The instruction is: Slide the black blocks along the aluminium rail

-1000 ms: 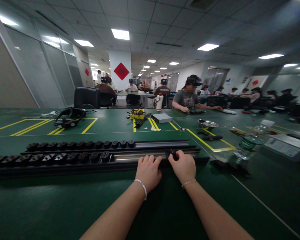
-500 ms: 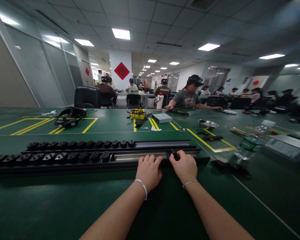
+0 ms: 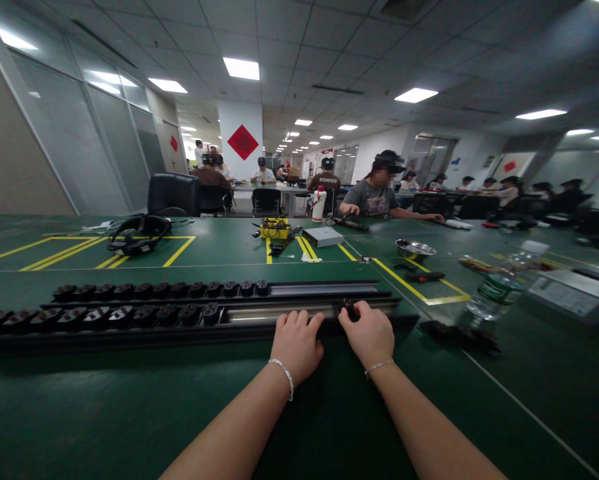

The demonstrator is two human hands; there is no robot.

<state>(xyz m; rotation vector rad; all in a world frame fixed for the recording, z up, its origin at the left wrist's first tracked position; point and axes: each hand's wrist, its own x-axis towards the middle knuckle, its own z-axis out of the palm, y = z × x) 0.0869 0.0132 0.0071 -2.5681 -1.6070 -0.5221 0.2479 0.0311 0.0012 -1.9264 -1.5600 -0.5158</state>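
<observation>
Two long black socket tracks lie side by side across the green table. The near track (image 3: 259, 328) carries a row of black round socket modules (image 3: 164, 315) on its left part, and its right part shows a bare metallic channel. My left hand (image 3: 298, 345) grips the near track's front edge, fingers over the top and thumb low at the front. Just right of it, my right hand (image 3: 368, 331) pinches a black socket module (image 3: 348, 308) at the channel; its underside is hidden. Behind, the far track (image 3: 324, 288) bears a similar row of modules.
A clear water bottle (image 3: 499, 287) and a black strip-like item (image 3: 459, 335) stand to the right. Farther back are a metal bowl (image 3: 415, 248), a silver box (image 3: 322, 236), a yellow block with cables (image 3: 274, 228) and a black headset (image 3: 139, 233). A co-worker (image 3: 374, 190) sits opposite.
Both my hands, the track and the pinched module look the same as before. Across the table, the co-worker's hand has lifted and shifted slightly right.
</observation>
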